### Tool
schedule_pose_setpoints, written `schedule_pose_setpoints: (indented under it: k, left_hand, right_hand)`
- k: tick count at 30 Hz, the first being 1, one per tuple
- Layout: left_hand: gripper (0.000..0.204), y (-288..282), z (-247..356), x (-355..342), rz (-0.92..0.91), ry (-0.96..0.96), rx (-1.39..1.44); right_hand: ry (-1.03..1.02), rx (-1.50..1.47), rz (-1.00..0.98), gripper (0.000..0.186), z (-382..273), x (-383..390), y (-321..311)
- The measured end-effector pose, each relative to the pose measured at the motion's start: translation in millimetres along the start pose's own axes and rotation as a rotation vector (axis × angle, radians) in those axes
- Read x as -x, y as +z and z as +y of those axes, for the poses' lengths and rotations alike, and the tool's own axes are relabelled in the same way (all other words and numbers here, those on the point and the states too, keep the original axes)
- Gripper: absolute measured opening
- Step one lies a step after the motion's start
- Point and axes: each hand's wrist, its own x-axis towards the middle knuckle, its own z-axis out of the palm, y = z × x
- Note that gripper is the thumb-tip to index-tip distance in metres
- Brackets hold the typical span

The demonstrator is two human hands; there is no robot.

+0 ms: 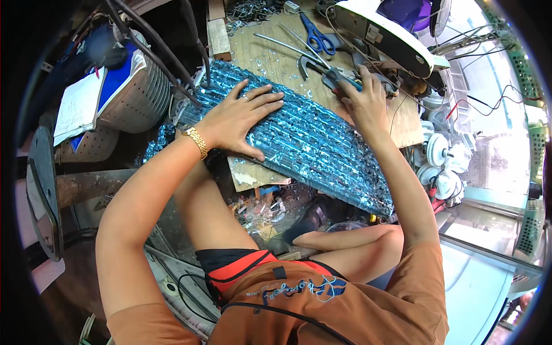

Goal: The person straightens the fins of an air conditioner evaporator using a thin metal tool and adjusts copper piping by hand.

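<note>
A long finned metal panel [310, 144] with crumpled blue, glittering fins lies diagonally over the wooden board [282, 63]. My left hand [250, 115], with a ring and a gold watch, rests spread on the panel's left part. Beyond the panel, my right hand [365, 98] has spread, bent fingers over a blue-handled tool [336, 77] among other hand tools, apparently touching it; its fingertips are partly unclear. Near them lie two thin metal rods [276, 42], blue scissors [316, 37] and a curved dark tool [305, 68].
Perforated metal drums [146, 95] with papers [77, 100] stand left, beside dark hoses [158, 57]. Small metal scraps [247, 14] lie at the back. A white appliance [379, 34] and loose wires are back right, white plastic parts [437, 152] right. Debris [259, 215] litters the floor below the board.
</note>
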Motion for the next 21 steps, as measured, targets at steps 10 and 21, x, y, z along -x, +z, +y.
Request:
schedule_pose_setpoints:
  k: [10, 21]
  left_hand:
    - [0.128, 1.5, -1.9, 5.1, 0.001, -0.007, -0.008]
    - [0.13, 6.5, -3.2, 4.3, 0.021, -0.008, -0.021]
  right_hand:
    - [0.019, 0.24, -0.127, 0.032, -0.4, 11.3, 4.2]
    - [0.166, -0.238, -0.159, 0.027, -13.0, -0.9, -18.4]
